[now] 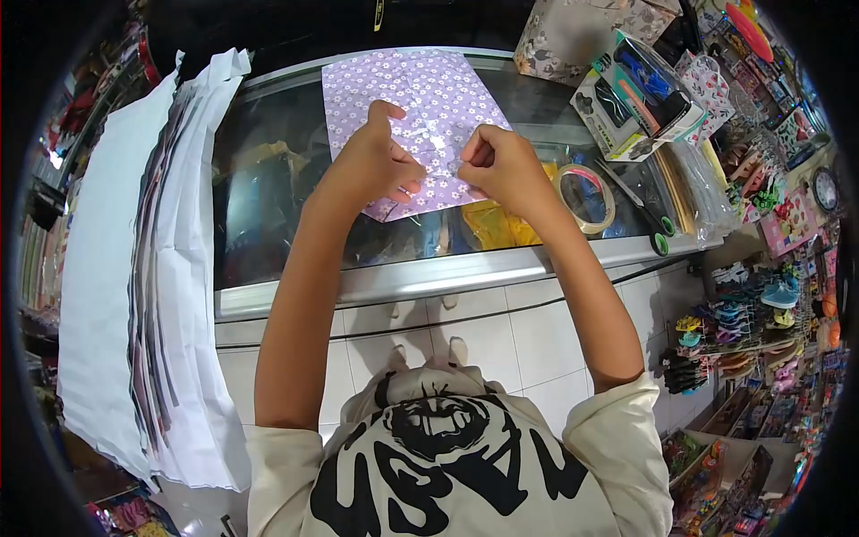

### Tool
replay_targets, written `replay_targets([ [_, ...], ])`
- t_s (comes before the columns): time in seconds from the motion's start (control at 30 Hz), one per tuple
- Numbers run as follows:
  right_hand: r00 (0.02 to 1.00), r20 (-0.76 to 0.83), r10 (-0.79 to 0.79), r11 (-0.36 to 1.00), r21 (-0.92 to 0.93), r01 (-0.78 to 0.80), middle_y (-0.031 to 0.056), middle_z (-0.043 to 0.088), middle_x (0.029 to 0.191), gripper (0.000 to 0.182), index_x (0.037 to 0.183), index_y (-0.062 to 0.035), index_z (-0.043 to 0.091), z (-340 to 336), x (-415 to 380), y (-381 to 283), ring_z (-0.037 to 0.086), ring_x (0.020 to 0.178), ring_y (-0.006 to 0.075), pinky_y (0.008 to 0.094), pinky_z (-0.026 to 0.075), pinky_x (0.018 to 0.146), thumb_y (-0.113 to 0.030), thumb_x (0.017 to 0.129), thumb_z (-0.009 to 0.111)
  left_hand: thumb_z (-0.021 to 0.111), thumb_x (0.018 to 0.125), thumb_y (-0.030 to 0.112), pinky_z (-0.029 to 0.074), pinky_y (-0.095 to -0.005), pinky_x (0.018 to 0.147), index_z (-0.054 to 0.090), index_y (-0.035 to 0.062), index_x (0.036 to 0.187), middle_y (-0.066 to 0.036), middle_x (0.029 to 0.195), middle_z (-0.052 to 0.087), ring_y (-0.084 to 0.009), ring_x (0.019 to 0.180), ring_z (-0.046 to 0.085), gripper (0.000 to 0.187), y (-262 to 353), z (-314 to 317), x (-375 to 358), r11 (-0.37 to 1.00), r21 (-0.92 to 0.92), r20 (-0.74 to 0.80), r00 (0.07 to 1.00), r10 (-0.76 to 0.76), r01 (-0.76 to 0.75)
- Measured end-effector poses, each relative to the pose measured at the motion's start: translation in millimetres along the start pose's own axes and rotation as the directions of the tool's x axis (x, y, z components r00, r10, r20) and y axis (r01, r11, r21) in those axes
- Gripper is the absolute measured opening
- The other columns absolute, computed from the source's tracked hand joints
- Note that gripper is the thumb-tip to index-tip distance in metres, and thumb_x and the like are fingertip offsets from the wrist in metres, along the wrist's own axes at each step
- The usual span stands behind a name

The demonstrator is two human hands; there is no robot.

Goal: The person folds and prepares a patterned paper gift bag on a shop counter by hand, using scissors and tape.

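Note:
A flat purple sheet or packet with white flowers [394, 76] lies on the glass counter, and a shiny clear patch shows near its middle. My left hand [374, 166] is over its left half, fingers bent but apart, holding nothing that I can see. Over the lower right part, my right hand [508, 168] is closed in a pinch; what sits between its fingertips is too small to make out. Beside my right wrist lies a roll of tape [605, 201]. Scissors with green-and-black handles [660, 234] rest right of the roll.
Large white paper sheets [116, 286] hang at the left of the glass counter [277, 242]. Boxed goods [640, 98] and a floral-patterned bag [573, 40] stand at the back right. Wooden sticks [676, 188] lie by the scissors. Crowded shelves [761, 331] line the right side.

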State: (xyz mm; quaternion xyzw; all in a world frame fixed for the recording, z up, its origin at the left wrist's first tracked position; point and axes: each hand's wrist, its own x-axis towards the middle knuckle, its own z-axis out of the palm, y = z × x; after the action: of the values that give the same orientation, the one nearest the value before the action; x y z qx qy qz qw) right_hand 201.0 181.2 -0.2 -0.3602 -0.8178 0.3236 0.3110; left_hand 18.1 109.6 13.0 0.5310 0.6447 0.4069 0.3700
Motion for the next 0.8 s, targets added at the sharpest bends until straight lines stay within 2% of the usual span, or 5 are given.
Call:
replay_targets([
  [0.13, 0.999, 0.021, -0.033, 0.994, -0.101, 0.035, 0.0012, 0.054, 0.071, 0.025, 0.09, -0.0026, 0.055, -11, 5, 9, 0.05, 0.062, 0.0065, 0.0218, 0.042, 0.054, 0.001, 0.074, 0.074, 0.077, 0.075, -0.001, 0.059, -0.0324, 0.055, 0.034, 0.0059, 0.133, -0.011, 0.083, 0.058, -0.0207, 0.066, 0.069, 0.072, 2, 1, -5, 0.998, 0.07, -0.078, 0.997, 0.008, -0.002],
  [0.3, 0.998, 0.062, -0.009, 0.989, 0.147, 0.0, 0.0015, 0.056, 0.074, 0.023, 0.091, -0.0038, 0.059, -17, 7, 32, 0.053, 0.063, 0.0097, 0.0258, 0.044, 0.058, -0.001, 0.074, 0.074, 0.075, 0.076, -0.001, 0.054, -0.0309, 0.051, 0.046, 0.0038, 0.123, -0.011, 0.078, 0.057, -0.0172, 0.06, 0.064, 0.056, 5, -4, -6, 0.999, 0.03, 0.002, 0.999, -0.039, 0.039],
  [0.5, 0.978, -0.026, -0.206, 0.979, -0.014, 0.206, 0.0066, 0.058, 0.082, 0.022, 0.104, -0.0037, 0.063, -17, -9, 20, 0.057, 0.07, 0.0157, 0.0285, 0.048, 0.067, 0.005, 0.083, 0.062, 0.075, 0.078, 0.004, 0.049, -0.0327, 0.054, 0.063, 0.0114, 0.106, -0.004, 0.084, 0.054, -0.0151, 0.062, 0.06, 0.032, -2, 4, -13, 0.924, 0.378, -0.106, 0.989, 0.104, -0.057],
  [0.63, 0.951, 0.06, -0.304, 0.931, -0.194, 0.31, 0.0144, 0.056, 0.102, 0.047, 0.121, -0.0082, 0.065, -20, -34, 2, 0.058, 0.087, 0.0257, 0.0317, 0.049, 0.08, 0.013, 0.081, 0.053, 0.06, 0.082, -0.006, 0.048, -0.0398, 0.083, 0.066, 0.0164, 0.115, -0.01, 0.104, 0.058, -0.027, 0.097, 0.058, 0.04, 1, 26, -37, 0.686, 0.674, -0.181, 0.838, 0.514, -0.275],
  [0.8, 0.95, 0.152, -0.272, 0.854, -0.416, 0.311, 0.0173, 0.052, 0.107, 0.055, 0.127, -0.0073, 0.062, -9, -44, 2, 0.054, 0.104, 0.0335, 0.0418, 0.045, 0.093, 0.012, 0.075, 0.053, 0.057, 0.075, -0.004, 0.034, -0.0478, 0.107, 0.064, 0.0165, 0.125, -0.009, 0.125, 0.053, -0.0293, 0.12, 0.048, 0.055, -15, 48, -59, 0.527, 0.838, -0.157, 0.862, 0.483, -0.143],
])
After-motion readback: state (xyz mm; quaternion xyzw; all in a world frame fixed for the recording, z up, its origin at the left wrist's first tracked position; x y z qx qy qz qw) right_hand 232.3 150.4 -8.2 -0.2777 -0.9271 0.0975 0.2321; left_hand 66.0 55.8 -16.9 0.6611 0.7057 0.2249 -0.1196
